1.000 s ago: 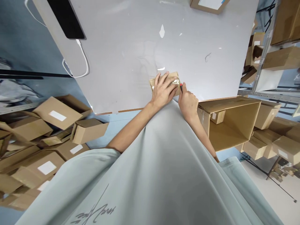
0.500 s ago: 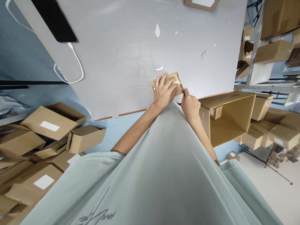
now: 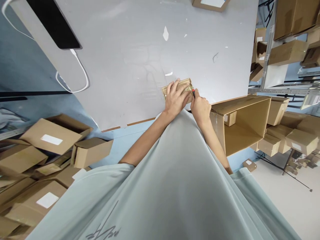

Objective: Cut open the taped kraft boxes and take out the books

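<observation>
A small cardboard box (image 3: 185, 81) with shiny tape on top lies near the front edge of the grey table. Across its top my left hand (image 3: 175, 97) is spread, fingers curving toward the far edge and gripping the box against the table. At the right end of the box, my right hand (image 3: 200, 106) is closed around a slim red-and-black tool (image 3: 193, 92). The tool points away from me, with its tip at the taped end of the box; the tip itself is too small to make out.
A black phone-like device (image 3: 53, 23) with a white cable (image 3: 85, 71) lies at the upper left. Another labelled box (image 3: 211, 4) sits at the far edge of view. A large open carton (image 3: 243, 128) stands at the right; cardboard boxes (image 3: 52, 135) are heaped at the left.
My right hand and the red-and-black tool have shifted slightly left and up along the box's right end. My left hand stays on the box. The whole view has shifted a little.
</observation>
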Demonstrator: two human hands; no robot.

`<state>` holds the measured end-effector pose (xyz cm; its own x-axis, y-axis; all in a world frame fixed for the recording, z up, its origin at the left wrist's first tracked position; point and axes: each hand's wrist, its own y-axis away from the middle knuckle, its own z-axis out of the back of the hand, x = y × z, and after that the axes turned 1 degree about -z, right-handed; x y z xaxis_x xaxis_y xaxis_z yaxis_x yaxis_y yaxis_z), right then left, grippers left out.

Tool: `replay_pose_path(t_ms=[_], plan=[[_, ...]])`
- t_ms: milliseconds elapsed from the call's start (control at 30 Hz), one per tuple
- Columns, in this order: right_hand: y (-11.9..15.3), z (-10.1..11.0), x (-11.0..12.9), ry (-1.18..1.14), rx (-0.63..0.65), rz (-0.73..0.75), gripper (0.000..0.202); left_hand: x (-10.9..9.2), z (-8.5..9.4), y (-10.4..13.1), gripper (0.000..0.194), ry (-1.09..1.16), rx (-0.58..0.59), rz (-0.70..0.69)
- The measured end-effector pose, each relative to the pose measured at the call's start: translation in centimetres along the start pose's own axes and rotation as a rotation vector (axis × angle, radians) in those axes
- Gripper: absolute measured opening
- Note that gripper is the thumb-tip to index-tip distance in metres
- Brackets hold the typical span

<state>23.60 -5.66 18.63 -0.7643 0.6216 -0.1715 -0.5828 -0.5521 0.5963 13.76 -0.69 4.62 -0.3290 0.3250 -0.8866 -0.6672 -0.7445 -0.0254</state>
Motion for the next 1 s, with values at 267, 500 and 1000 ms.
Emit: replay_pose_path(t_ms=[267,500,1000], plan=[[3.1,-0.8,-2.7,0.006,0.087,-0.062,0.054,-0.1,0.1,-0.2,0.041,-0.011,0.072,-0.029],[1.7,-1.3,-6.2,-0.317,-0.03,0.048,0.049,0.7,2.8,1.0,0.047,-0.06,0.061,-0.011],[-13.0,-10.5,-2.2,-0.783,0.085,0.305,0.04,2.7,8.1,10.8,0.073,-0.172,-0.342,0.386]])
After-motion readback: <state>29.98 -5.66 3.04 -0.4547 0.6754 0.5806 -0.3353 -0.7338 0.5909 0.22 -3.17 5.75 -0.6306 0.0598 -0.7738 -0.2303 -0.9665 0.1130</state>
